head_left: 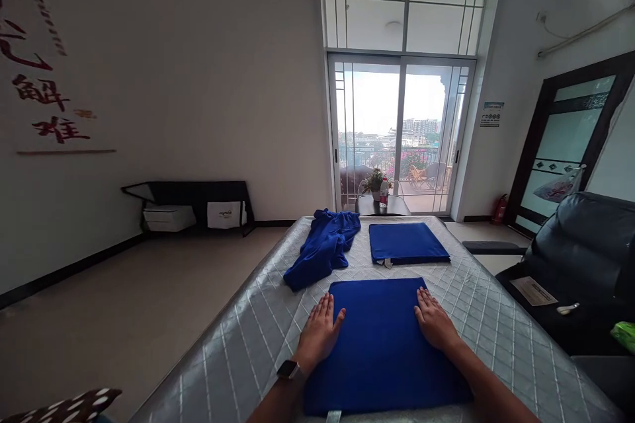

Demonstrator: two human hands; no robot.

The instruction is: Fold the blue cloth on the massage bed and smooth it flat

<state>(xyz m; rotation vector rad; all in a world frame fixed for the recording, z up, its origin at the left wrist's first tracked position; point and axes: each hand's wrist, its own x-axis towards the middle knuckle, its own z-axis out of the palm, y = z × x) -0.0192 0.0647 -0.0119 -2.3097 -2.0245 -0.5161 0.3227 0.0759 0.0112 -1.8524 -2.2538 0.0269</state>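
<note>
A flat blue cloth piece (384,350) lies on the quilted silver-grey surface, with a white tag at its near edge. My left hand (320,334) rests on its left edge, fingers extended and thumb apart, with a watch on the wrist. On the right edge lies my right hand (435,320), palm down with the fingers stretched out. Neither hand grips anything. Beyond them, a neat blue folded stack (407,242) with white tags sits at the far right, and a crumpled blue cloth (325,244) lies at the far left.
The quilted surface (223,357) extends on both sides. A black armchair (585,258) holding a card stands at the right. Behind the far edge, a small table (367,206) carries a plant and a bottle (383,192). A patterned cushion (74,406) shows at lower left.
</note>
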